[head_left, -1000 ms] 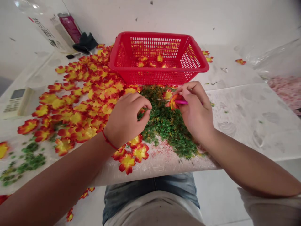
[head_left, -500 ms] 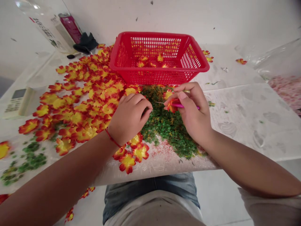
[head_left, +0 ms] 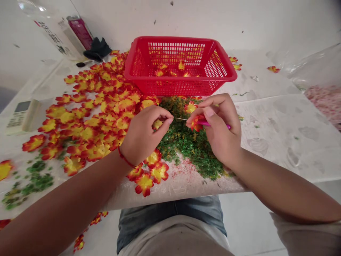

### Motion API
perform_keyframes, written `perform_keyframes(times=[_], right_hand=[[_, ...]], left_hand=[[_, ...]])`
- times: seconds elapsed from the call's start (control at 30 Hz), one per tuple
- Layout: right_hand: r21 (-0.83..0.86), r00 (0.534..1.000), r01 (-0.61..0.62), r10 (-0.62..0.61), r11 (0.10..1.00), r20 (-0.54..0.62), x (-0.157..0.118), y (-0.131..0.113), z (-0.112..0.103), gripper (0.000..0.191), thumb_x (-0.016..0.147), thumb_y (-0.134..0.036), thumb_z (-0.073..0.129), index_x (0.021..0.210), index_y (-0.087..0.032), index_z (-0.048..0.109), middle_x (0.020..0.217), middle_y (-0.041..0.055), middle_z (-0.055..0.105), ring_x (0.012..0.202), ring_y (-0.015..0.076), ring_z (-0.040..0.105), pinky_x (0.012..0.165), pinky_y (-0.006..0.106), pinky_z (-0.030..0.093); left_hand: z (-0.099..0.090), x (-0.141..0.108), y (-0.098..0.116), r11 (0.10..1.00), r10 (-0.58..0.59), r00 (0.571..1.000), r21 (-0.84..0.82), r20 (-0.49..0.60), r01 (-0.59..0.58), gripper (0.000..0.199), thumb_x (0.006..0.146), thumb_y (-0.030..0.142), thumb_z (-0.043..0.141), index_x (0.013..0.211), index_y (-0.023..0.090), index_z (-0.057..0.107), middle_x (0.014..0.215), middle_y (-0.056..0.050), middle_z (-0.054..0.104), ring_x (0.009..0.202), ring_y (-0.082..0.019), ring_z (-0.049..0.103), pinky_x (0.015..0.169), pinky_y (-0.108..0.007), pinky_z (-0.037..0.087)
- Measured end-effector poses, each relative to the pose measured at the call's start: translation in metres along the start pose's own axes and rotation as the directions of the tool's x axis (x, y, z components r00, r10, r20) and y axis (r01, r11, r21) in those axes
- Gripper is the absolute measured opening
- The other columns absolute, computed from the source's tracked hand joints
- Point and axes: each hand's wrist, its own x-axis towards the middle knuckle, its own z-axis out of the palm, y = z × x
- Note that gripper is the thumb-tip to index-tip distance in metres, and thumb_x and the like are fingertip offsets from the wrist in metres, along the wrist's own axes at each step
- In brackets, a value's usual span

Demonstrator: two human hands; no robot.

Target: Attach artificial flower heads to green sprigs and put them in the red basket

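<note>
Magenta-handled needle (head_left: 204, 123) gripped by right hand (head_left: 222, 133), pinched left hand (head_left: 145, 133) now at needle's tip

Bottle (head_left: 60, 37) cut off; right fingers (head_left: 214, 119) partly hide purple handle (head_left: 204, 122).

On the white, sheet-covered surface (head_left: 269, 119), the red rectangular plastic basket (head_left: 181, 79) stands behind the green plastic sprigs (head_left: 190, 147). Red-and-yellow lobed flowers (head_left: 87, 134) lie inside it and heaped to the left, the cream rectangular remote (head_left: 20, 119) farther left.
</note>
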Motion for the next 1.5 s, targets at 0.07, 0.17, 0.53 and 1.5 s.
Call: perform_keyframes(times=[0.07, 0.17, 0.53, 1.5], right_hand=[[0.009, 1.0, 0.022, -0.022, 1.0, 0.008, -0.001, -0.001, 0.0, 0.005, 0.112, -0.037, 0.074, 0.113, -0.032, 0.072, 0.086, -0.0009, 0.079, 0.074, 0.021, 0.078, 0.062, 0.037, 0.057], [-0.004, 0.999, 0.029, -0.029, 1.0, 0.027, -0.002, -0.003, 0.0, 0.006, 0.112, -0.039, 0.073, 0.115, -0.033, 0.071, 0.088, -0.001, 0.078, 0.076, 0.0221, 0.079, 0.065, 0.039, 0.059], [-0.012, 0.999, -0.004, 0.005, 1.0, 0.04, 0.0, -0.003, -0.001, 0.01, 0.112, -0.041, 0.074, 0.114, -0.033, 0.068, 0.086, -0.0017, 0.082, 0.077, 0.0224, 0.08, 0.068, 0.04, 0.062], [0.06, 0.996, -0.03, 0.025, 0.998, 0.086, -0.001, -0.004, 0.003, 0.004, 0.115, -0.03, 0.071, 0.112, -0.028, 0.07, 0.09, -0.0003, 0.082, 0.076, 0.0189, 0.079, 0.067, 0.038, 0.064]], left_hand=[[0.0, -0.001, 0.002, 0.997, -0.05, 0.996, -0.059, -0.072, 0.045, 0.007, 0.108, 0.022, 0.074, 0.107, 0.022, 0.081, 0.104, -0.003, 0.085, 0.095, -0.021, 0.079, 0.09, -0.034, 0.061], [0.0, -0.001, 0.004, 0.974, -0.137, 0.987, -0.191, -0.078, 0.121, 0.009, 0.108, 0.026, 0.076, 0.109, 0.022, 0.084, 0.106, -0.004, 0.087, 0.095, -0.021, 0.08, 0.09, -0.033, 0.063], [-0.006, 0.001, 0.009, 0.94, -0.17, 0.981, -0.285, 0.094, 0.19, 0.024, 0.112, 0.03, 0.068, 0.122, 0.024, 0.089, 0.106, -0.005, 0.086, 0.092, -0.02, 0.077, 0.083, -0.03, 0.06], [-0.007, -0.001, 0.012, 0.98, -0.029, 0.998, -0.196, 0.063, 0.041, 0.011, 0.108, 0.031, 0.076, 0.103, 0.023, 0.081, 0.105, -0.006, 0.085, 0.097, -0.023, 0.079, 0.095, -0.035, 0.063]])
